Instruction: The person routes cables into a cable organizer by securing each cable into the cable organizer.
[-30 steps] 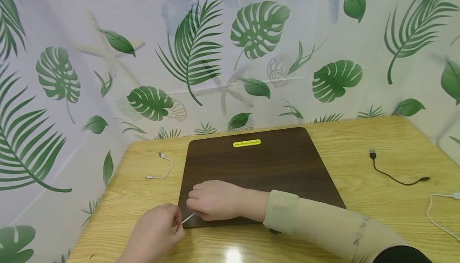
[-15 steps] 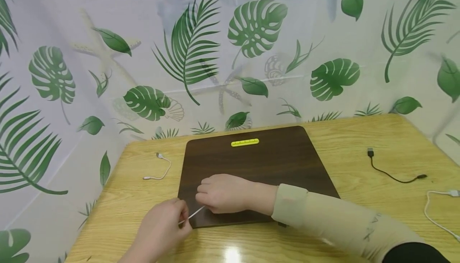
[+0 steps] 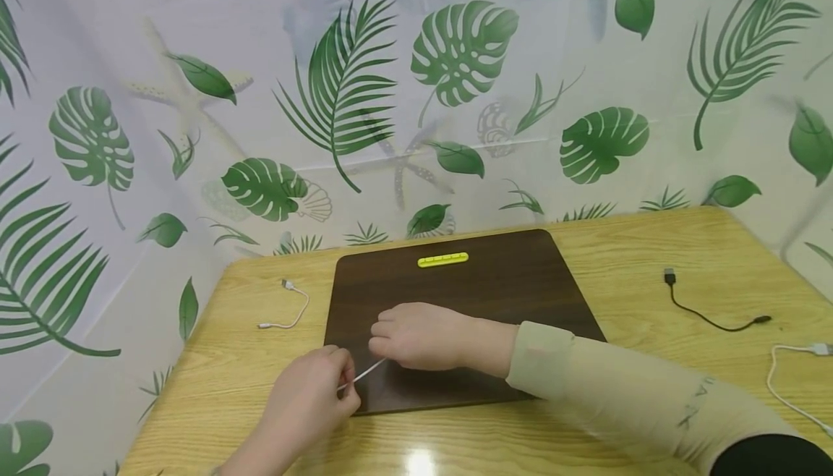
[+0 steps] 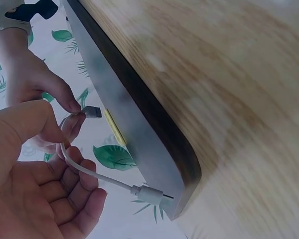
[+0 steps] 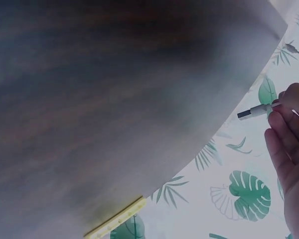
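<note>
A short white USB cable stretches between my two hands above the near left part of a dark brown board. My left hand pinches it between thumb and finger near the small connector, which points out past the palm in the left wrist view. My right hand pinches the other end just behind the USB plug, whose metal tip sticks out free in the right wrist view. Toward the board's far edge lies a yellow slotted strip, apart from both hands.
On the wooden table, a second white cable lies left of the board. A black USB cable and another white cable lie to the right. A leaf-patterned cloth hangs behind the table.
Both hands have moved rightward and slightly away from the near edge, over the board, still holding the white cable. The yellow strip and the cables on the table stay put.
</note>
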The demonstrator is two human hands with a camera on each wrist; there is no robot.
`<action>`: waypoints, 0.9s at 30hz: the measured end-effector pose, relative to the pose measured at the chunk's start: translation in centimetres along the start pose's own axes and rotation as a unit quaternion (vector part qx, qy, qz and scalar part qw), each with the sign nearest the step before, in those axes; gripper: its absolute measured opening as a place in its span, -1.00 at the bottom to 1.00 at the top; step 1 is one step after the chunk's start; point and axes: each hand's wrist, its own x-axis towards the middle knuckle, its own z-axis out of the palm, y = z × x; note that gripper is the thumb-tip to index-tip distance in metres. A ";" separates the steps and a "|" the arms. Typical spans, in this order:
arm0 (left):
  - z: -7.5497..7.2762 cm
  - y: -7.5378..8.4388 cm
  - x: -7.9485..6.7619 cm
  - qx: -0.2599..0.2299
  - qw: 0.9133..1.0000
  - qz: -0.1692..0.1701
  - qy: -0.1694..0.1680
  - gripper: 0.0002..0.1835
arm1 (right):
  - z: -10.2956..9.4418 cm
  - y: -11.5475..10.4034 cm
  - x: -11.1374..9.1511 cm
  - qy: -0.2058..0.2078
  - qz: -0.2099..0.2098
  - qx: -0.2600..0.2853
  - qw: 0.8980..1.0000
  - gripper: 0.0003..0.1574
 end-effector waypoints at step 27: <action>1.6 0.2 4.7 -0.006 0.999 0.037 0.031 -0.79 | 1.5 4.0 -2.5 0.028 0.022 -0.020 0.999 -0.77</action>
